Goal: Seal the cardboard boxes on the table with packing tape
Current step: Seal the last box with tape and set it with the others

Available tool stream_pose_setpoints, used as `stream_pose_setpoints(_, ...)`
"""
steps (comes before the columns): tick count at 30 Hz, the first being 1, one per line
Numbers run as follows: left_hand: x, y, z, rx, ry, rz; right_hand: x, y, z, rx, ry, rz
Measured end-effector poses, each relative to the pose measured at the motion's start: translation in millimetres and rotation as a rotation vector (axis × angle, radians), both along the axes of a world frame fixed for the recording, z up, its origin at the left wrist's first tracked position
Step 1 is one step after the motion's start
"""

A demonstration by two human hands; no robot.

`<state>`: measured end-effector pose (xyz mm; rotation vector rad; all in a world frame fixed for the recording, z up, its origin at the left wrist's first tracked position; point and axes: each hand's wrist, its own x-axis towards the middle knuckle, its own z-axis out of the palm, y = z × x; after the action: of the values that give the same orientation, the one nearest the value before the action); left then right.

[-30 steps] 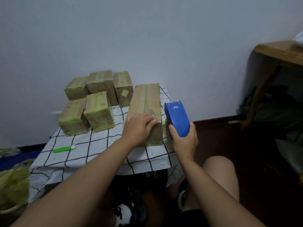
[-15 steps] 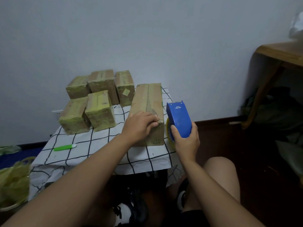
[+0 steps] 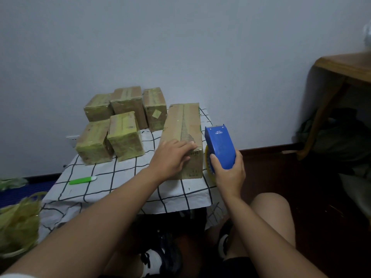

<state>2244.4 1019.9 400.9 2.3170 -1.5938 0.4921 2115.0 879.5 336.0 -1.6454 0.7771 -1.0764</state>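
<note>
Desk (image 3: 124, 189) under a white cloth with a black grid, set against a pale wall; long cardboard box (image 3: 181, 137) lies at its right side, running from the near edge toward the wall, a tape strip down its top seam. Left hand (image 3: 170, 157) rests on the near end of that box, fingers fairly straight and laid flat over the top edge — pressing, not curled round anything. Right hand (image 3: 228, 173) just right of the box, its grip wrapped round a blue tape dispenser (image 3: 219, 146); the dispenser stands upright beside the box's right face, yellow roll edge showing below it; whether it touches the box I cannot tell. Five smaller boxes (image 3: 125, 135), wrapped in yellowish tape, clustered at the far left of the desk, apart from the long one. Green pen (image 3: 82, 180) on the cloth near the left front edge. Yellowish crumpled plastic (image 3: 19, 223) low at the left, off the desk; wooden table (image 3: 345, 67) at far right.
</note>
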Motion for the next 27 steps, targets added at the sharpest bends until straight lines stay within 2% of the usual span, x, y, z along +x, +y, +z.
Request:
stream_pose_setpoints(5, -6, 5, 12, 0.046, 0.156, 0.144, -1, 1, 1, -0.002, 0.003, 0.005)
stream_pose_setpoints(10, 9, 12, 20, -0.101, 0.332, 0.127, -2, 0, 3, -0.005, 0.002, 0.02)
stream_pose_setpoints(16, 9, 12, 11, -0.121, 0.279, 0.113, -1, 0, 2, -0.003, 0.005, 0.022)
stream_pose_setpoints(20, 6, 9, 9, -0.089, 0.118, 0.079, 0, 0, 2, -0.004, 0.01, 0.014)
stream_pose_setpoints(27, 8, 12, 1, -0.144, 0.01, -0.002, 1, 0, 0, -0.008, 0.012, -0.002)
